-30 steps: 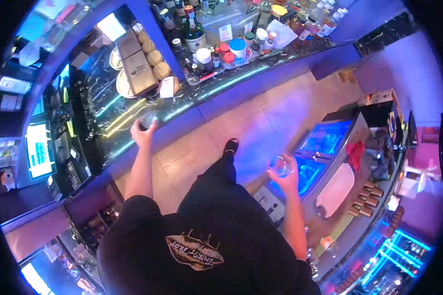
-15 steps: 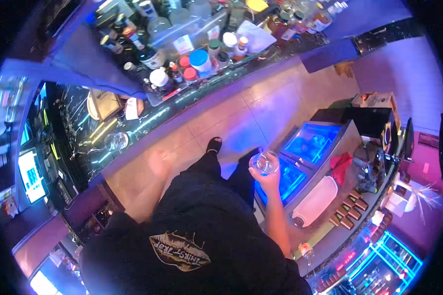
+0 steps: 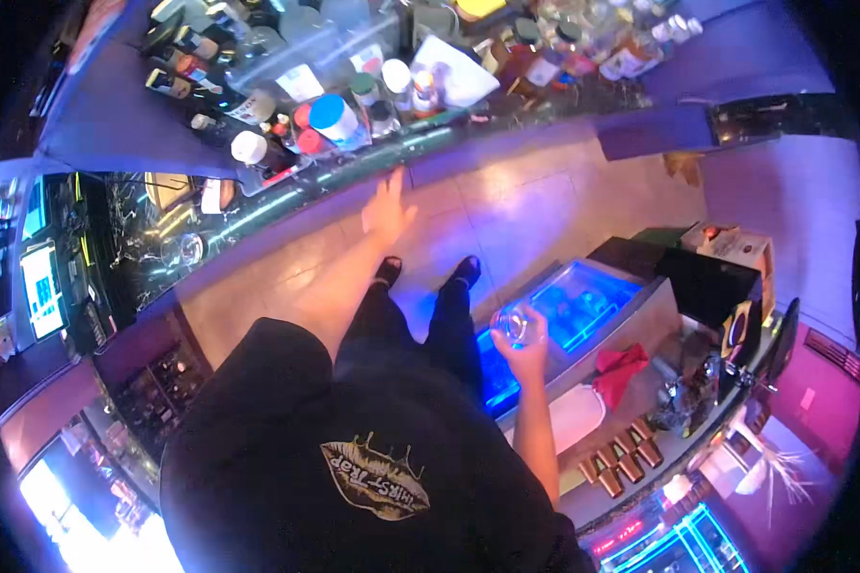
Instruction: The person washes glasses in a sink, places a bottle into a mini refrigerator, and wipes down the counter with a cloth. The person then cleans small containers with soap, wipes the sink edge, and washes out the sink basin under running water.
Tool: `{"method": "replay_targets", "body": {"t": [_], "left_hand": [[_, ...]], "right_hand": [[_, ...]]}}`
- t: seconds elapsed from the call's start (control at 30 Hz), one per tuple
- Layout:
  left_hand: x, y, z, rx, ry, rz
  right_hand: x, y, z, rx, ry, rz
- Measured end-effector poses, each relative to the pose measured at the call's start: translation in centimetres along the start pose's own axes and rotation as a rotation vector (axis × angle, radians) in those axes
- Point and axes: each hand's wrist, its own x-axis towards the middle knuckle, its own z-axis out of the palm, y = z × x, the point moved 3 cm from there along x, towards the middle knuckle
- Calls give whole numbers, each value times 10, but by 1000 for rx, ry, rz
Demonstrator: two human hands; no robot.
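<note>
My left hand (image 3: 389, 212) reaches forward over the floor, its fingers stretched apart with nothing in them. It is nearest to the front edge of the dark marble counter (image 3: 258, 218). My right hand (image 3: 527, 355) is wrapped round a clear drinking glass (image 3: 516, 327), held beside the blue-lit ice bin (image 3: 592, 298). On the counter beyond my left hand stand a blue-lidded container (image 3: 334, 118), a white-capped bottle (image 3: 249, 148) and several other bottles. Another clear glass (image 3: 189, 250) sits on the counter at the left.
Right of the bin lie a red cloth (image 3: 621, 374), a pale tray (image 3: 569, 415) and several copper-coloured cups (image 3: 621, 460). A lit screen (image 3: 42, 291) stands at far left. A cardboard box (image 3: 741, 250) is at the right. Tiled floor (image 3: 492, 205) runs between the counters.
My left hand has swung forward and right, towards the bottle counter, with its fingers spread. My right hand keeps hold of the glass. The view has turned and my feet have shifted.
</note>
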Motion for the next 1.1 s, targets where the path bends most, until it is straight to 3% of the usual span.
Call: {"method": "replay_targets", "body": {"t": [0.1, 0.2, 0.37, 0.5, 0.6, 0.67, 0.77, 0.8, 0.83, 0.87, 0.93, 1.0, 1.07, 1.1], "left_hand": [[-13, 4, 6, -31, 4, -103], [0, 4, 15, -185, 26, -144], [-22, 15, 21, -450, 90, -154], [-124, 16, 35, -390, -117, -179], [-197, -24, 41, 15, -197, -12], [-219, -29, 13, 74, -431, -161], [-193, -81, 24, 256, -896, -174], [-180, -84, 21, 147, -705, 89], [-154, -96, 32, 69, -685, -19], [-123, -66, 15, -102, -667, -99], [-31, -85, 61, -460, -294, 127], [36, -47, 56, -752, -40, 73], [80, -24, 45, -579, -224, 4], [73, 2, 35, -625, -73, 5]], "right_hand": [[25, 5, -35, -218, -29, -98], [38, 28, -55, -151, 10, -52], [43, 24, -79, -215, -57, -168], [39, 42, -73, -254, -89, -101], [28, 52, -66, -257, -66, -120], [23, 57, -57, -240, -32, -101], [13, 61, -28, -207, 3, -121], [7, 64, -15, -200, 14, -109], [3, 67, -3, -151, 36, -81], [-1, 71, 10, -104, 58, -53], [-17, 79, 37, -13, 100, 7], [-42, 86, 64, -20, 141, 25], [-68, 94, 82, -37, 185, 26], [-75, 98, 86, -43, 199, 18]]}}
